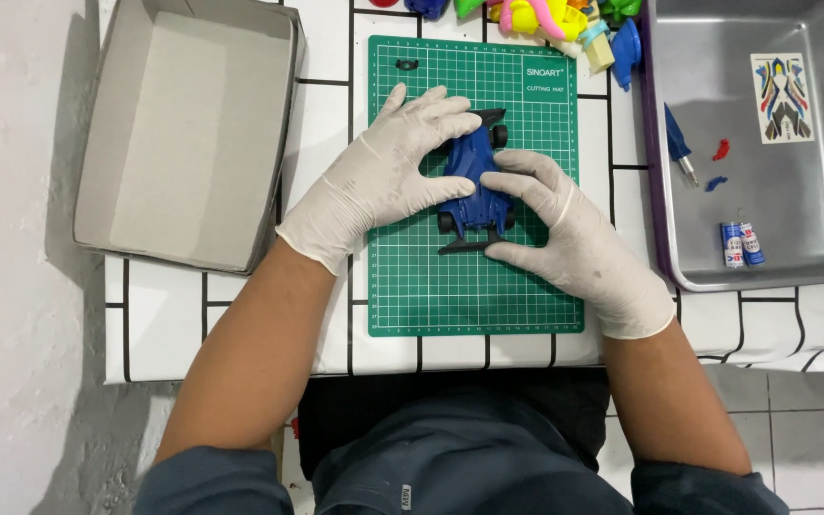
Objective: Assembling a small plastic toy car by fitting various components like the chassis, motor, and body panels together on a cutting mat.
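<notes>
Bright even light, sharp focus, soft shadows, mild tray [817,205] glare

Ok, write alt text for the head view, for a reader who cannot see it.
Two white-gloved hands, left hand and right hand, press on a blue toy race car on a green cutting mat. An empty grey box sits left, a metal tray right.

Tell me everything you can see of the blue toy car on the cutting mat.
The toy car is a small racing model with a dark blue body that looks like plastic, black wheels and a black wing at its near end. It lies lengthwise on the green cutting mat, upright on its wheels. The gloved left hand covers its left side, and the gloved right hand presses its right side and near end. Part of the body is hidden.
</notes>
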